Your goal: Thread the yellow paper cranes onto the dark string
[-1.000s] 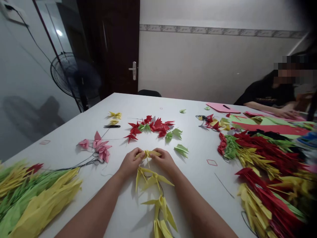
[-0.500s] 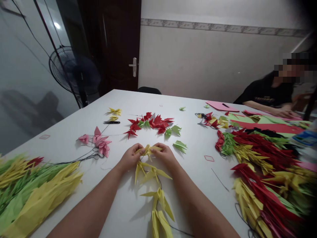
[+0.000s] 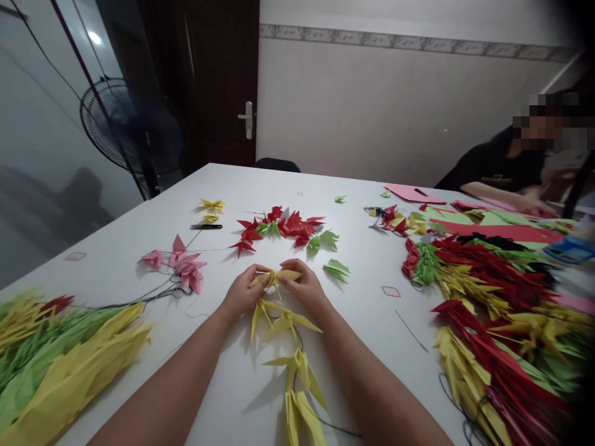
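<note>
Yellow origami piece (image 3: 276, 275) is pinched between left hand (image 3: 244, 291) and right hand (image 3: 302, 286), both almost closed; fingers seem to hide its folds, above strung yellow pieces (image 3: 288, 365).

Head-worn camera, single wide view, looking forward and down across a white table (image 3: 153, 210) from its near side. Left hand (image 3: 244, 291) and right hand (image 3: 302, 288) sit close, lower centre, around folded paper (image 3: 276, 275); a door (image 3: 209, 80) and wall (image 3: 372, 111) stand far beyond.
</note>
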The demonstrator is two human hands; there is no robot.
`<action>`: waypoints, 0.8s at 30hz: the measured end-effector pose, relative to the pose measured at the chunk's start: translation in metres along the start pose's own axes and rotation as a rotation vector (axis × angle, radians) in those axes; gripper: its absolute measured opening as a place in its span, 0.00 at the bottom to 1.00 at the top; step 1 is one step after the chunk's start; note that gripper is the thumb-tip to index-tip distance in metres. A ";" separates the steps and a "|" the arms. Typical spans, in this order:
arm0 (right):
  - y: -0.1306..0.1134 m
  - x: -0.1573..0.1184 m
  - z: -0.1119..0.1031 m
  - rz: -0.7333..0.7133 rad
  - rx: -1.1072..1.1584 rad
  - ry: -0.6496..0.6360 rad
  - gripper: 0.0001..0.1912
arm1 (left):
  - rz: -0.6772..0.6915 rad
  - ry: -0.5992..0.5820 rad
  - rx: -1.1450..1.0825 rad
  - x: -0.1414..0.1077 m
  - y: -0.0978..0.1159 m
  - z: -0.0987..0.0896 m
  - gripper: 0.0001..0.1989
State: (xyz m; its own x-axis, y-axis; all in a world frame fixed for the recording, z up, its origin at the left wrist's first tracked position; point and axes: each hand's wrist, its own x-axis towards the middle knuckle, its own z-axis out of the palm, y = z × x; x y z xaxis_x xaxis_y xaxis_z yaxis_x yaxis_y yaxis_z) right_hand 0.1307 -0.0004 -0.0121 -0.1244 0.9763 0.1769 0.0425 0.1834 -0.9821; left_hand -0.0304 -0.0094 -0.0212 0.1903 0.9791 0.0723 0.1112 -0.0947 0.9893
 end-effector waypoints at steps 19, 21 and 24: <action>-0.001 0.000 0.003 0.142 0.185 0.043 0.10 | 0.028 0.006 0.030 -0.003 0.007 0.000 0.14; -0.002 -0.001 0.004 0.146 0.189 0.047 0.09 | 0.041 -0.006 0.014 -0.003 0.006 0.000 0.15; -0.004 -0.003 0.005 0.137 0.166 0.053 0.09 | 0.045 -0.003 0.027 -0.002 0.006 0.000 0.15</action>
State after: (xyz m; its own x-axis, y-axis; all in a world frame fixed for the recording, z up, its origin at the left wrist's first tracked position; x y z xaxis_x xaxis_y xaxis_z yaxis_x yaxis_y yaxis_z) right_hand 0.1261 -0.0043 -0.0090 -0.0758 0.9963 0.0404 -0.1092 0.0319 -0.9935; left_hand -0.0302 -0.0121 -0.0155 0.1990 0.9731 0.1157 0.1284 -0.1430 0.9814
